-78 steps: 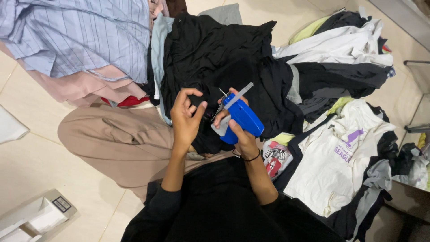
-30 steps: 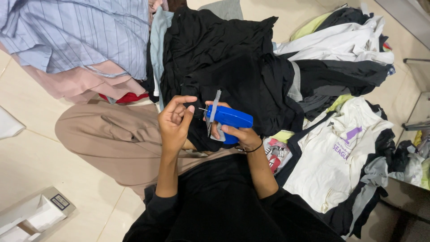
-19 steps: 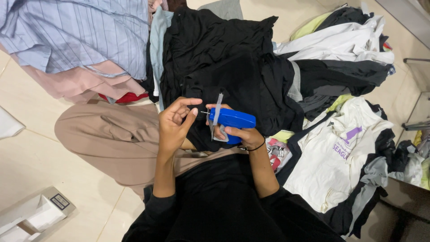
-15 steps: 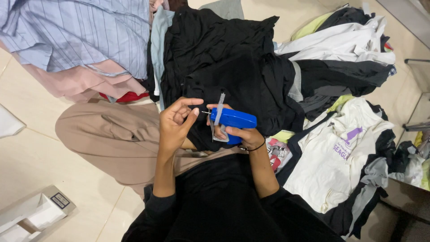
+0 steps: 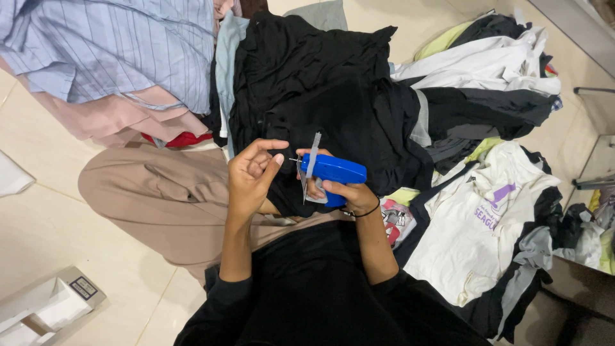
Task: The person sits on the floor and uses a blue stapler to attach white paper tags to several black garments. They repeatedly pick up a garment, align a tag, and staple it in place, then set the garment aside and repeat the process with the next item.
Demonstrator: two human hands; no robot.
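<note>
Fingers (image 5: 264, 168) of the left hand (image 5: 251, 182) are curled together, thumb and forefinger tips pinched at the black garment (image 5: 333, 102) just beside the needle end of the blue tagging gun (image 5: 333, 172); whether they actually nip cloth or only touch it cannot be told. Right hand (image 5: 343, 192) is wrapped shut around the grip of the tagging gun, fingers clamped on its underside, thumb side toward the body. Gun lies roughly level, needle pointing left toward the left fingertips, directly over the lap and the lower edge of the black garment. A pale strip of plastic fasteners (image 5: 312, 154) stands up from the top of the gun near its front. A small grey tag (image 5: 309, 192) hangs under the gun's nose, against the right fingers. Black band on the right wrist. Surroundings: beige trousers (image 5: 160, 192) on the person's left leg; striped blue shirt (image 5: 109, 51) and pink cloth (image 5: 122, 118) upper left; white printed t-shirt (image 5: 474, 224) to the right; open cardboard box (image 5: 45, 311) on the tiled floor (image 5: 45, 237), lower left.
</note>
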